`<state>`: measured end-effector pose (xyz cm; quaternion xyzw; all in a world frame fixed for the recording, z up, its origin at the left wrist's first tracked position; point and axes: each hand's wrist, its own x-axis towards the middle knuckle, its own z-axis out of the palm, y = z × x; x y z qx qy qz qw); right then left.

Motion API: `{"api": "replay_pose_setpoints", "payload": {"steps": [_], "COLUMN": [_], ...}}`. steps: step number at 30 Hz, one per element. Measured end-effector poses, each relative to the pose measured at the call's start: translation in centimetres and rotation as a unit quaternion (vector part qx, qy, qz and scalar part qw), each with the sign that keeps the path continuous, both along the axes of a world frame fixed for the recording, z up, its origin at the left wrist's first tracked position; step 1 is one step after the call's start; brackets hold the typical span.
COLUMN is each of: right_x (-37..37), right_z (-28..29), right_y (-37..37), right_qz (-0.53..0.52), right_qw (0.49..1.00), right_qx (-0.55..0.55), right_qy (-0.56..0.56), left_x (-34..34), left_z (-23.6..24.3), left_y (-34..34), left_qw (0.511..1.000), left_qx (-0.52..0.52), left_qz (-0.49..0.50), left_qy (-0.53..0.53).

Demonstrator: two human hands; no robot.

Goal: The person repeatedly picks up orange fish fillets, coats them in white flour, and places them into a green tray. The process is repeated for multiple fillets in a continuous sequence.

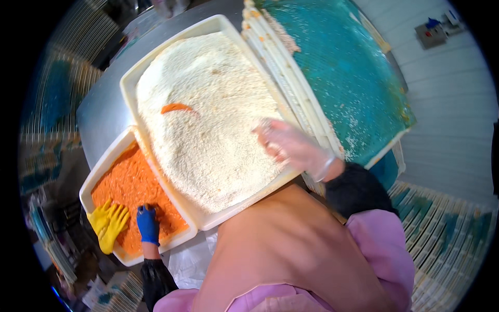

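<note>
- Okay, so the orange piece point(175, 108) sits on the pale crumbs point(213, 140), left of the upper middle of the frame, its top mostly bare.
- Right hand point(296, 145), in a clear glove, is out over the crumbs, right of centre. Fingers look loosely bent, but they're blurred (seriously, a smudge from where I'm standing), so I can't tell if they're gripping any crumb.
- Left hand point(148, 224), blue glove, is at the orange mix point(130, 179), lower left. Fingers curl inward; can't tell if they're pinching anything.
- Yellow glove point(108, 224) just left of that, across the tub's edge. No clue from here whether someone's hand is inside.
- For coating, I'd scoop loose crumbs from beside the piece and drop them over it, then press lightly. Rubbing would probably smear that wet orange stuff.
- I'd also keep the hands to their sides: blue for wet, clear for dry. Otherwise the crumbs probably clump.
- Turquoise sheet point(353, 78), upper right, has crumbs scattered on it. Shaking off the excess first might keep it tidier.
</note>
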<state>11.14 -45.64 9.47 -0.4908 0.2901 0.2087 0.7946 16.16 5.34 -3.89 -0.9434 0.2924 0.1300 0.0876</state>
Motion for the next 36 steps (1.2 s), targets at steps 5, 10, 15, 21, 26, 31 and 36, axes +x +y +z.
{"api": "replay_pose_setpoints", "payload": {"steps": [5,10,15,21,26,31,36], "right_x": [1.6,3.5,2.4,3.4,2.5,-2.2,-6.0], "right_z": [4.8,-3.1,-2.0,-5.1,-4.1,0.9,-1.0], "right_y": [-8.2,-15.6,-16.3,-16.4,-14.2,-6.9,0.1], "right_qz": [-0.053,0.063,0.177,0.094,0.034,0.056,0.145], "right_qw": [0.938,0.702,0.713,0.841,0.866,0.858,0.878], "right_qx": [-0.334,-0.673,-0.654,-0.454,-0.368,-0.308,-0.301], "right_qy": [-0.075,-0.224,-0.18,-0.279,-0.337,-0.407,-0.343], "left_x": [0.1,0.5,-1.2,-0.4,2.2,1.5,1.4], "left_z": [1.3,2.2,0.6,-1.0,3.8,7.8,5.5], "left_y": [-0.8,-1.5,1.7,2.3,-3.2,-17.4,-25.0], "left_qw": [0.999,0.99,0.923,0.88,0.815,0.768,0.927], "left_qx": [-0.027,-0.124,-0.272,-0.318,-0.428,-0.582,-0.371], "left_qz": [0.007,0.054,0.26,0.342,0.384,0.254,-0.021], "left_qy": [0.029,0.044,0.079,0.089,0.074,0.085,0.052]}}
